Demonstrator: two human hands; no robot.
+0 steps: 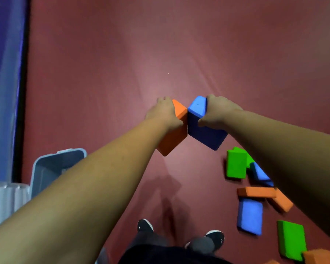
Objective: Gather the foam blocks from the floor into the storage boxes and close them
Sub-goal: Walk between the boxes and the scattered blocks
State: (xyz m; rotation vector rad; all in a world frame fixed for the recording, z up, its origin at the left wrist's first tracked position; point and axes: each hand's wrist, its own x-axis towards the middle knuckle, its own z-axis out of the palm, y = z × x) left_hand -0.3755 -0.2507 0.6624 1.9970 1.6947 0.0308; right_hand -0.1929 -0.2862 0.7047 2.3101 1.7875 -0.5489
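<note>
My left hand [163, 113] grips an orange foam block [172, 135], and my right hand [218, 111] grips a blue foam block [202, 128]. Both blocks are lifted above the red floor and touch each other edge to edge in the middle of the view. A grey storage box [46, 168] stands open at the lower left, partly behind my left forearm. On the floor at the right lie several more blocks: a green one [235, 164], a blue one [250, 216], a flat orange one [255, 192] and another green one [291, 241].
A blue wall panel [6, 82] with a dark edge runs down the left side. A ribbed white container [4, 202] sits at the left edge beside the box. My two shoes [145, 225] stand on the red floor [141, 54] at the bottom.
</note>
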